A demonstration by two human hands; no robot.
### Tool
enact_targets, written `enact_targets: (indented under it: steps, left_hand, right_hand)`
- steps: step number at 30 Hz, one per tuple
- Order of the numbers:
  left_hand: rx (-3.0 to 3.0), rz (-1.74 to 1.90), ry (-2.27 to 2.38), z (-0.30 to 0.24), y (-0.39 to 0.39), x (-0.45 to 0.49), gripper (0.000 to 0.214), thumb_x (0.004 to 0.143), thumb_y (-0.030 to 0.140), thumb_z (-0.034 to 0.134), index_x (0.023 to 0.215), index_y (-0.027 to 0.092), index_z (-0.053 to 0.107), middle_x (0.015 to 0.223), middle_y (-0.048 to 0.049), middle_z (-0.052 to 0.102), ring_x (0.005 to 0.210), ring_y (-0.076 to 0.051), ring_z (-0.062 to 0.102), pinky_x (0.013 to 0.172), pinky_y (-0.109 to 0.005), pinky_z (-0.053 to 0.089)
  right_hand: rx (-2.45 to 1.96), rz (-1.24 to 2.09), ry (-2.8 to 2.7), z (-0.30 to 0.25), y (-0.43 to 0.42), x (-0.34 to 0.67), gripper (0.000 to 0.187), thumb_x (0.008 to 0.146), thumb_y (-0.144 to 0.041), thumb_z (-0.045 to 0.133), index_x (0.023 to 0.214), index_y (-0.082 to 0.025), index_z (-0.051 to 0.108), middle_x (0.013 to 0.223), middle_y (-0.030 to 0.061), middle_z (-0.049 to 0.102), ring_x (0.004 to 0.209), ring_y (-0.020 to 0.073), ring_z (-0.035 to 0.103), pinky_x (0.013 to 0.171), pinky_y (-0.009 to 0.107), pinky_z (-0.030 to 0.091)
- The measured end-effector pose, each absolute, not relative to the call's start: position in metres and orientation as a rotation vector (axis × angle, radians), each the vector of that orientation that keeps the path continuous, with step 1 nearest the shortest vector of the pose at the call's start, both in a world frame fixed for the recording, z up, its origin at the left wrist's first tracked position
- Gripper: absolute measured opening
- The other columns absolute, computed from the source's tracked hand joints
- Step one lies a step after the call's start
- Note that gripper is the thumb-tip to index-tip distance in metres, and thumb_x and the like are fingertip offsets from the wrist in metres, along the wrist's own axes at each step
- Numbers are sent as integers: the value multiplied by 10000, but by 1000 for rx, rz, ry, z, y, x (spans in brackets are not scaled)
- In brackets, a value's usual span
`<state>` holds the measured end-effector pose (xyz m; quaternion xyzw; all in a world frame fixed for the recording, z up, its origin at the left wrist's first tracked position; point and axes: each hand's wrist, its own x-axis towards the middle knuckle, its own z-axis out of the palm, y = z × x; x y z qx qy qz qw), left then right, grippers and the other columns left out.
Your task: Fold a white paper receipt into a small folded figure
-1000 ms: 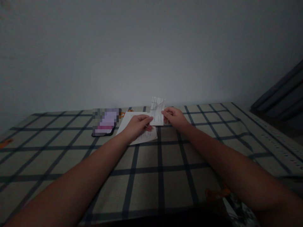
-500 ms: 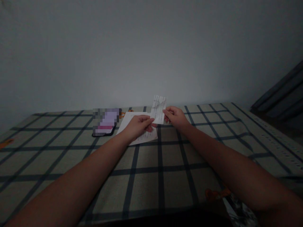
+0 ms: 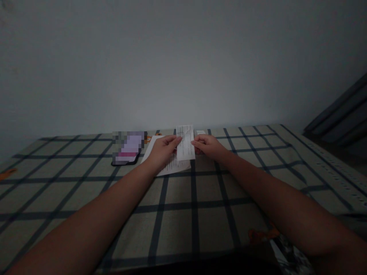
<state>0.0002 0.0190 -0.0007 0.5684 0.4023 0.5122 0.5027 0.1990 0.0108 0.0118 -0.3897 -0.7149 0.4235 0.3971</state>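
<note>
A small slip of printed paper (image 3: pixel 185 143), folded or creased, is held up between my two hands. My left hand (image 3: pixel 164 149) pinches its left edge between thumb and fingers. At the right edge, the thumb and fingers of my right hand (image 3: pixel 208 146) grip the slip, the other fingers curled under. Below and behind my left hand lies a larger white printed sheet (image 3: pixel 172 168), partly covered by the hand and the slip. The print is too small to read. Just beyond my right hand, a little white piece (image 3: pixel 200 132) shows on the cloth.
A phone (image 3: pixel 129 149) with a lit, pixelated screen lies left of the sheet. The checked cloth (image 3: pixel 177 221) covers the surface up to the grey wall (image 3: pixel 183 68). Dark folded fabric (image 3: pixel 341 107) stands at the far right. A shiny patterned object (image 3: pixel 289 256) is at the bottom right.
The slip has moved a little left and down and now stands straighter. My left hand has shifted from its bottom corner to its left edge; my right hand moved slightly left.
</note>
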Motion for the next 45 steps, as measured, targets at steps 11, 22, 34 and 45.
enact_targets:
  steps: [11, 22, 34, 45]
  left_hand:
    - [1430, 1178, 994, 0, 19, -1, 308, 734, 441, 728, 797, 139, 719, 719, -47, 677, 608, -143, 582, 593, -280, 454]
    - [1363, 1153, 967, -2, 18, 0, 336, 732, 473, 726, 780, 141, 699, 721, -57, 677, 608, -149, 596, 578, -276, 459]
    - [1430, 1100, 971, 0, 16, -1, 355, 726, 486, 731, 779, 136, 709, 730, -72, 687, 638, -163, 612, 608, -290, 472]
    - [1463, 1220, 1042, -1, 19, -2, 362, 739, 502, 718, 790, 144, 721, 697, -53, 662, 622, -152, 591, 615, -295, 477]
  right_hand:
    - [-1002, 1136, -1685, 12, 14, 199, 234, 818, -397, 577, 765, -170, 564, 637, -12, 558, 547, 108, 507, 548, 259, 406]
    - [-1004, 1146, -1715, 13, 12, 199, 226, 807, -371, 599, 726, -168, 538, 632, -20, 550, 569, 99, 510, 561, 248, 406]
    - [-973, 1144, -1693, 10, 14, 199, 235, 780, -381, 616, 719, -179, 512, 606, -40, 518, 557, 98, 502, 544, 242, 395]
    - [-943, 1219, -1691, 12, 11, 197, 226, 775, -362, 642, 740, -165, 537, 618, -36, 537, 568, 97, 512, 564, 245, 410]
